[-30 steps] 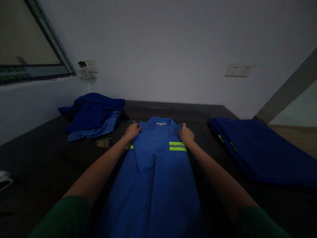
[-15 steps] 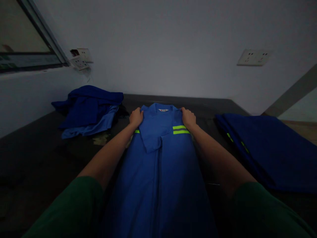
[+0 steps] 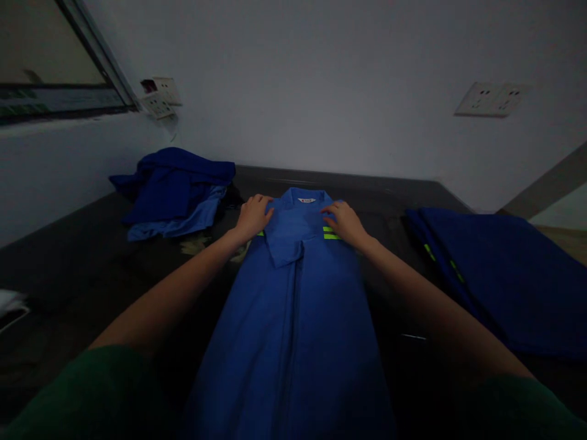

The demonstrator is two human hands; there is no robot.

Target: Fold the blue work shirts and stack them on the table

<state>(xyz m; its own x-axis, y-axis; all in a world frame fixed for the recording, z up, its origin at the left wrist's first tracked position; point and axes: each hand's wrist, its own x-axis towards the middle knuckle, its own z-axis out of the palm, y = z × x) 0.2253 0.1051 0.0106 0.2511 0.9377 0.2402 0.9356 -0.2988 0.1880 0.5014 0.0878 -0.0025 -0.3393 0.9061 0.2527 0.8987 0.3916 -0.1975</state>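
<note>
A blue work garment (image 3: pixel 328 293) with yellow-green reflective stripes lies lengthwise before me, its collar at the far end and a white label inside the neck. A front placket runs down its middle, and one collar or lapel flap is folded over on the left. At the left shoulder rests my left hand (image 3: pixel 253 215), fingers loosely spread. My right hand (image 3: pixel 345 223) lies over the right shoulder by the stripes, its fingers apart and bent. Neither hand grips the cloth.
Crumpled blue clothes (image 3: pixel 169 189) are heaped at the back left. A folded dark blue garment (image 3: pixel 504 275) with stripes lies on the right. The dark tabletop (image 3: pixel 385 189) meets a wall carrying sockets (image 3: pixel 490 99). Something white (image 3: pixel 11 302) shows at the left edge.
Both hands have let go of the garment's shoulders, and their fingers have opened over the cloth. The view has shifted slightly; the garment keeps its place on the table.
</note>
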